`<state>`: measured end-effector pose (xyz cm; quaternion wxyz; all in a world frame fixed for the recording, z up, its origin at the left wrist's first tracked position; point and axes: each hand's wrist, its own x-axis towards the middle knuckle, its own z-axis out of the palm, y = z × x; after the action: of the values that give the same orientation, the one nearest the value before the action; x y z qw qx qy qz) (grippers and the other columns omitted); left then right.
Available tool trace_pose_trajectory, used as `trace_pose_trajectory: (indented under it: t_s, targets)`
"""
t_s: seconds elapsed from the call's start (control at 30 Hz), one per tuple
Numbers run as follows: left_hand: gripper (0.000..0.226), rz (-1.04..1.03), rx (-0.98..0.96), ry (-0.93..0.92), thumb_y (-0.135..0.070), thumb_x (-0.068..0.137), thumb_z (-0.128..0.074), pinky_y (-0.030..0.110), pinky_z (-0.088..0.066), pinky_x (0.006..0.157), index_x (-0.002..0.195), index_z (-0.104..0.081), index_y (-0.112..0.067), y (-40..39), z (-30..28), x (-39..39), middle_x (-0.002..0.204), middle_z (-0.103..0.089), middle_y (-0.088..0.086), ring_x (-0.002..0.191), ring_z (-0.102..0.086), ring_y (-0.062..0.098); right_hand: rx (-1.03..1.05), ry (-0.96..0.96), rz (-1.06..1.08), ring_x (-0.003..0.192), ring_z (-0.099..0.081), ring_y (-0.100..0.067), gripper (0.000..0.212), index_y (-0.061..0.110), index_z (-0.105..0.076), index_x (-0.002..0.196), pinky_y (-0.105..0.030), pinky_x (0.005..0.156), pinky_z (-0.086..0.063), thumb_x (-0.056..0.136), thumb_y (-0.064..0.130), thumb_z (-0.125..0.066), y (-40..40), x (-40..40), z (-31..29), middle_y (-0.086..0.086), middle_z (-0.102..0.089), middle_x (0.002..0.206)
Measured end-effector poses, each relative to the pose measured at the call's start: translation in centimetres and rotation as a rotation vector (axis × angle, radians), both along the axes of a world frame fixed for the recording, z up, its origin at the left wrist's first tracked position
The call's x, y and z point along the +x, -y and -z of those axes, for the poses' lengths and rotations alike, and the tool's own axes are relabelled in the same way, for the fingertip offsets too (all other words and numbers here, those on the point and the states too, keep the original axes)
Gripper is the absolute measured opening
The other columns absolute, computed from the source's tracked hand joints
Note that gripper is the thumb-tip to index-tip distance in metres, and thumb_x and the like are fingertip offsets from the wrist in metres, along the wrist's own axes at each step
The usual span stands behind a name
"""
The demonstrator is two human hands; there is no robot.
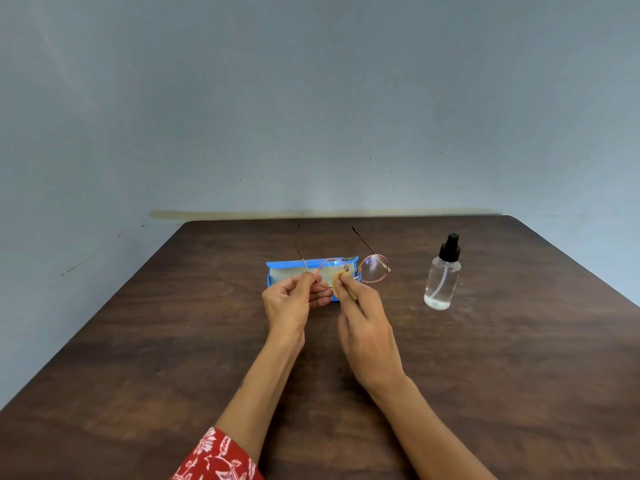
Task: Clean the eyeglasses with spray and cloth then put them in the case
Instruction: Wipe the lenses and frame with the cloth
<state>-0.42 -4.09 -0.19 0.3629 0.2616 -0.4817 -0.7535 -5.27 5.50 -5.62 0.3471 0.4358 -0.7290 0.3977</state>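
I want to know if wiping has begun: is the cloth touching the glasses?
Touching. The head view shows the right hand pressing the cloth against one lens of the glasses, with no gap.

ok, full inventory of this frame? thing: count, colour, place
glasses: 1, pink-gold round frame with dark temple tips, held up over the case, temples unfolded and pointing away from the person
cloth: 1, yellowish, pressed on the glasses' lens on the person's left side
case: 1, blue with pale lining, open, mid-table behind the hands
spray bottle: 1, clear with black pump top, upright, right of the case, untouched
table: 1, dark brown wood, against the wall
wall: 1, grey-blue, behind the table
sleeve: 1, red with white print, on the left arm, bottom edge
left hand: 1, fingers pinch the frame's left side
right hand: 1, fingers pinch the cloth
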Motion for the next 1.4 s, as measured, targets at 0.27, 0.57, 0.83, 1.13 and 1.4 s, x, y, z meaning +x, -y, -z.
trace_pose_trajectory:
  t_s: [0.27, 0.57, 0.83, 1.13, 1.4]
  targets:
    - [0.017, 0.02, -0.025, -0.021, -0.002, 0.086, -0.061, 0.023, -0.056, 0.051, 0.07, -0.066, 0.001, -0.5, -0.1, -0.1, 0.053, -0.066, 0.007, 0.05, -0.065, 0.015, -0.068, -0.047, 0.01, 0.115, -0.052, -0.027, 0.035, -0.009, -0.055, 0.125, -0.027, 0.101, -0.043, 0.1, 0.006, -0.035, -0.2, 0.0, -0.3, -0.014, -0.049, 0.126]
    - [0.017, 0.011, -0.012, 0.011, -0.005, 0.086, -0.062, 0.023, -0.056, 0.051, 0.07, -0.066, 0.001, -0.7, 0.2, -0.2, 0.056, -0.066, 0.01, 0.053, -0.067, 0.019, -0.244, -0.085, 0.045, 0.113, -0.055, -0.023, 0.033, -0.007, -0.062, 0.117, -0.033, 0.102, -0.044, 0.084, -0.011, -0.06, -0.9, -0.8, -1.6, -0.016, -0.06, 0.117]
    - [0.018, 0.032, -0.022, 0.001, 0.003, 0.086, -0.057, 0.02, -0.051, 0.044, 0.07, -0.064, 0.004, -1.7, -0.2, -0.1, 0.05, -0.065, 0.003, 0.045, -0.062, 0.01, -0.132, -0.202, -0.005, 0.11, -0.059, -0.024, 0.022, -0.003, -0.07, 0.107, -0.035, 0.095, -0.049, 0.096, 0.006, -0.053, -0.1, -0.4, -1.3, -0.014, -0.066, 0.114]
    - [0.017, 0.066, -0.02, 0.029, -0.001, 0.087, -0.058, 0.023, -0.056, 0.049, 0.071, -0.065, 0.003, -1.4, -0.1, -0.1, 0.053, -0.066, 0.008, 0.048, -0.066, 0.017, -0.188, -0.098, 0.04, 0.114, -0.055, -0.024, 0.024, -0.006, -0.066, 0.112, -0.031, 0.102, -0.044, 0.093, 0.001, -0.053, -1.0, -1.3, -1.4, -0.015, -0.063, 0.118]
    - [0.02, 0.029, -0.016, 0.009, 0.0, 0.086, -0.058, 0.019, -0.053, 0.046, 0.068, -0.065, 0.001, -0.9, -0.6, 0.2, 0.05, -0.065, 0.004, 0.045, -0.062, 0.011, -0.075, -0.16, -0.054, 0.108, -0.058, -0.023, 0.021, -0.005, -0.07, 0.104, -0.032, 0.098, -0.047, 0.092, 0.002, -0.054, -0.6, -0.7, -0.9, -0.014, -0.066, 0.112]
